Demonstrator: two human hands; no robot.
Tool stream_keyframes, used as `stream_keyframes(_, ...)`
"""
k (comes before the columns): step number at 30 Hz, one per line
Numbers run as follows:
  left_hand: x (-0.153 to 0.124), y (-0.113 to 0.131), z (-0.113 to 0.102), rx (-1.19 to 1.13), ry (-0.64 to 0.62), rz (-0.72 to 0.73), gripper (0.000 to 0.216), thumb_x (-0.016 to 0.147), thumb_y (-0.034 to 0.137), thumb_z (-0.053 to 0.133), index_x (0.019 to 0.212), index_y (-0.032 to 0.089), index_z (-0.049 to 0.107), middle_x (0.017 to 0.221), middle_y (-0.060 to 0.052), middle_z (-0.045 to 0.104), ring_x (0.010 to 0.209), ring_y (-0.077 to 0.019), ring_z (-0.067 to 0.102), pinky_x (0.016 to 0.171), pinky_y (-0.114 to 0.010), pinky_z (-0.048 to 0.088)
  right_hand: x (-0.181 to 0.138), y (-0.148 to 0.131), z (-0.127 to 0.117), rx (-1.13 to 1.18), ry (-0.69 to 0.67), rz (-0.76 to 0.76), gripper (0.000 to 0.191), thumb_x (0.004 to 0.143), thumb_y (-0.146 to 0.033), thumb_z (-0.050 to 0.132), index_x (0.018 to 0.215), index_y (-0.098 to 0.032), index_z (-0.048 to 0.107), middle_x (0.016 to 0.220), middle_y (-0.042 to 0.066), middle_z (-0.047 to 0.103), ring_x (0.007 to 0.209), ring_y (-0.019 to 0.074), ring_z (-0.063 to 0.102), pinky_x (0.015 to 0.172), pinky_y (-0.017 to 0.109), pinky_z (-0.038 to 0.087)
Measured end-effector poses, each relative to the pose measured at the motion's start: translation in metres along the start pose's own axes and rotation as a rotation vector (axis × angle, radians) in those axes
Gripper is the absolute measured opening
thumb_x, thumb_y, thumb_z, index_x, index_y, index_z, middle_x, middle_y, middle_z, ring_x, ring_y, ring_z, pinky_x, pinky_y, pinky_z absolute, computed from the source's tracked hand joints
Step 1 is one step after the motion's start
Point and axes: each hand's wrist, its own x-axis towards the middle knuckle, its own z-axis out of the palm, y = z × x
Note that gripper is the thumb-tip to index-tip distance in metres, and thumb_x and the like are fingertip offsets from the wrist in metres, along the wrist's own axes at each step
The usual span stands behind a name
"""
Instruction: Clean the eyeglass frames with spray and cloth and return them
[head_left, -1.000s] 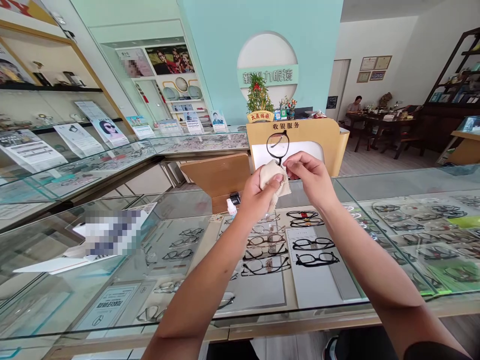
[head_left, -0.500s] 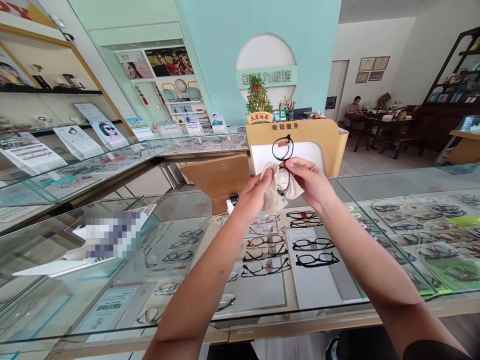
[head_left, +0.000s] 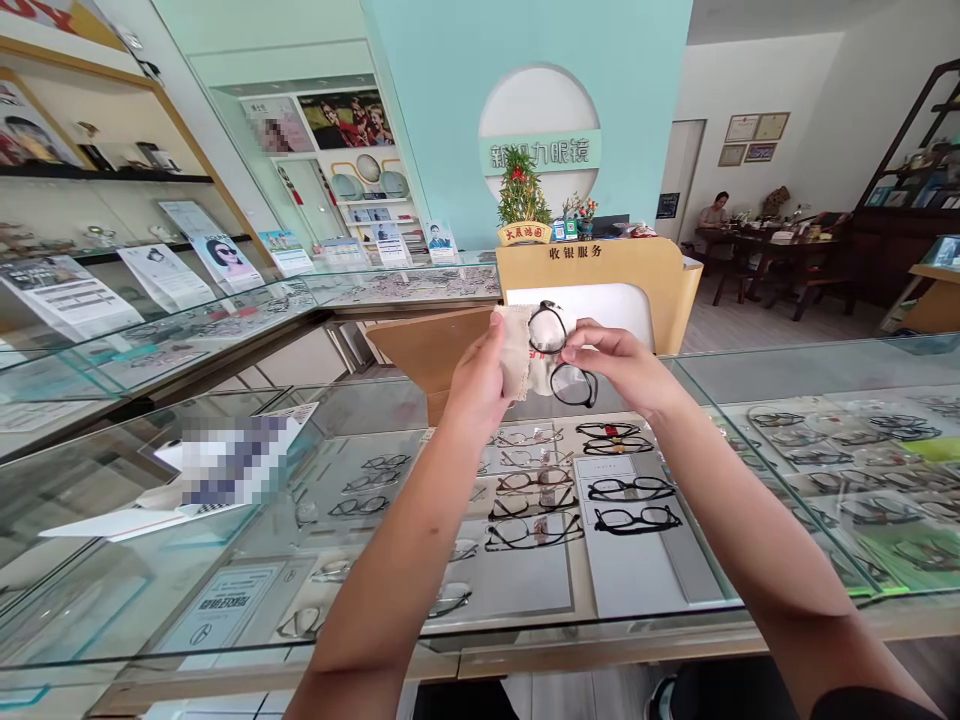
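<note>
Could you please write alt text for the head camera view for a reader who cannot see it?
Over a glass display counter of eyewear, the left hand presses a beige cloth to black-framed glasses held by the right hand.

The left hand [head_left: 480, 375] covers most of the cloth [head_left: 514, 345], and the cloth hides the edge of the upper lens of the black-framed glasses [head_left: 559, 360]; the temples cannot be made out. At 8 o'clock from the hands, a paper on the glass counter [head_left: 225, 465] is blurred past reading (so is a poster [head_left: 279, 130] at 11 o'clock). Both forearms run off the bottom edge. The seated person [head_left: 712, 212] at 2 o'clock is too small to tell much. The frames in the case [head_left: 536, 500] blur under glare.
</note>
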Motion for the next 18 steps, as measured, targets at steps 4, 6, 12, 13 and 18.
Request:
stream_keyframes(4,-0.002,-0.002,-0.001,0.073,-0.058,0.051,0.062,0.08,0.078,0.087,0.103,0.021,0.083,0.094,-0.009,0.085,0.1,-0.027,0.082,0.083,-0.035,0.066,0.0,0.002,0.003,-0.013,-0.016,0.022,0.019,0.086,-0.044,0.09,0.083,-0.027,0.084,0.095,0.001,0.065,0.1,0.0213,0.061,0.105,0.043,0.044)
stream_keyframes(6,-0.003,-0.003,-0.001,0.107,-0.117,0.081,0.061,0.081,0.078,0.086,0.106,0.022,0.083,0.094,-0.008,0.084,0.098,-0.0265,0.082,0.085,-0.035,0.065,0.0,0.004,0.004,0.015,-0.022,0.042,0.02,0.085,-0.046,0.091,0.084,-0.027,0.084,0.098,0.001,0.068,0.103,0.0218,0.064,0.106,0.043,0.045)
stream_keyframes(12,-0.009,0.005,-0.001,0.225,-0.259,0.182,0.049,0.081,0.064,0.092,0.099,0.019,0.082,0.087,-0.003,0.079,0.074,-0.0146,0.069,0.07,-0.026,0.055,0.0,0.008,0.004,0.092,-0.056,0.084,0.034,0.083,-0.056,0.094,0.088,-0.024,0.084,0.1,0.003,0.077,0.101,0.0207,0.066,0.106,0.041,0.047)
stream_keyframes(13,-0.009,0.008,-0.001,0.238,-0.281,0.175,0.047,0.079,0.059,0.095,0.101,0.019,0.083,0.086,-0.002,0.079,0.072,-0.0137,0.066,0.068,-0.025,0.053,0.001,0.008,0.004,0.095,-0.059,0.081,0.036,0.082,-0.057,0.094,0.088,-0.023,0.083,0.099,0.003,0.077,0.098,0.02,0.065,0.103,0.039,0.048)
stream_keyframes(18,-0.01,0.01,0.001,0.227,-0.331,0.127,0.05,0.07,0.046,0.102,0.106,0.018,0.082,0.091,-0.003,0.08,0.072,-0.0145,0.066,0.067,-0.025,0.053,0.0,0.008,0.004,0.078,-0.088,0.049,0.04,0.081,-0.059,0.095,0.084,-0.022,0.081,0.091,0.001,0.074,0.089,0.0181,0.061,0.091,0.035,0.049)
